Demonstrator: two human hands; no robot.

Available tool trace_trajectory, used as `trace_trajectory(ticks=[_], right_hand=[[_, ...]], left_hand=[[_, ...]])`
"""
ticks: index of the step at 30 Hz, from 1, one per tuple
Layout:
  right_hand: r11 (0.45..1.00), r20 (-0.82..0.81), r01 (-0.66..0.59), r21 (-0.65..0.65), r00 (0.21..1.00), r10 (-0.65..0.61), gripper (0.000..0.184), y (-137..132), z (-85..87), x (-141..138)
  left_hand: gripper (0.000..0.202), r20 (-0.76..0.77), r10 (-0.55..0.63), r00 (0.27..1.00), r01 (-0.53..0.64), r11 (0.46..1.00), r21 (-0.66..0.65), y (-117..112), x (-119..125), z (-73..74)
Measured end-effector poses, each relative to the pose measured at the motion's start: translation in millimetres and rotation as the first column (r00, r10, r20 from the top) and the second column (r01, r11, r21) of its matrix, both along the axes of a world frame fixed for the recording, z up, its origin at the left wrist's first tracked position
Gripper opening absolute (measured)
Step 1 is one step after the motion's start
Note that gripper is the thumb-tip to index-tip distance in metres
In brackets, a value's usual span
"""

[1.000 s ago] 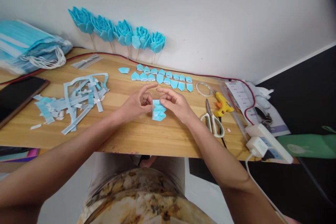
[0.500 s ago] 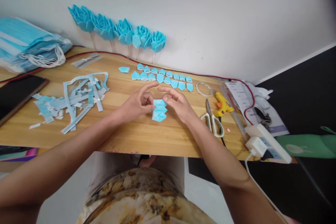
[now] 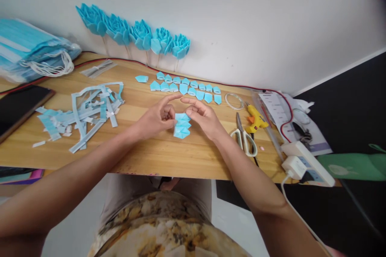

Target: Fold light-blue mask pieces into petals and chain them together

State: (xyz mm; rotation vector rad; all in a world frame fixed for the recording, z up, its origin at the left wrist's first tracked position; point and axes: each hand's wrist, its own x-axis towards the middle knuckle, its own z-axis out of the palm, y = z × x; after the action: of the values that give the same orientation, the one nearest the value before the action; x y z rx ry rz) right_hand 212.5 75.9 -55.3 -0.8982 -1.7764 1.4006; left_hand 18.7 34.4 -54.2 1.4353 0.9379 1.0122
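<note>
Between my two hands is a pale blue strip of mask fabric (image 3: 181, 125), its right side folded into several points. My left hand (image 3: 158, 118) pinches its left edge between thumb and curled fingers. The thumb and fingertips of my right hand (image 3: 205, 116) close on the strip's upper right corner. Both index fingers reach forward and nearly meet above it. Just beyond my hands lie rows of folded blue petals (image 3: 183, 89), with a single petal (image 3: 141, 78) apart at the left.
Blue fabric roses (image 3: 141, 34) on sticks lean against the wall. Left are cut scraps (image 3: 87, 112), a phone (image 3: 24, 108) and bagged masks (image 3: 33, 48). Right are scissors (image 3: 243, 138), a yellow glue gun (image 3: 256, 118), a tape roll (image 3: 234, 101) and a power strip (image 3: 310, 164).
The view has shifted very slightly. Both hands keep the same grip on the folded strip, and nothing else on the table has visibly moved.
</note>
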Motion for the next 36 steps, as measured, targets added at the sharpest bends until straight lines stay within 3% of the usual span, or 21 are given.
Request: trace_trajectory(ticks=[10, 26, 36], right_hand=[[0.99, 0.025, -0.11, -0.086, 0.993, 0.113, 0.045, 0.0, 0.2, 1.8], [0.993, -0.006, -0.064, -0.097, 0.998, 0.064, 0.052, -0.9, -1.9, -2.9], [0.998, -0.018, -0.002, -0.068, 1.0, 0.0, 0.04, 1.0, -3.0, -0.5]], left_hand=[[0.074, -0.026, 0.045, 0.999, -0.045, 0.999, 0.015, 1.0, -0.9, -1.2], [0.073, -0.023, 0.009, 1.0, -0.009, 1.0, -0.015, 1.0, 1.7, -1.1], [0.073, -0.031, 0.015, 0.999, -0.015, 1.0, 0.007, 0.6, 1.2, -1.1]])
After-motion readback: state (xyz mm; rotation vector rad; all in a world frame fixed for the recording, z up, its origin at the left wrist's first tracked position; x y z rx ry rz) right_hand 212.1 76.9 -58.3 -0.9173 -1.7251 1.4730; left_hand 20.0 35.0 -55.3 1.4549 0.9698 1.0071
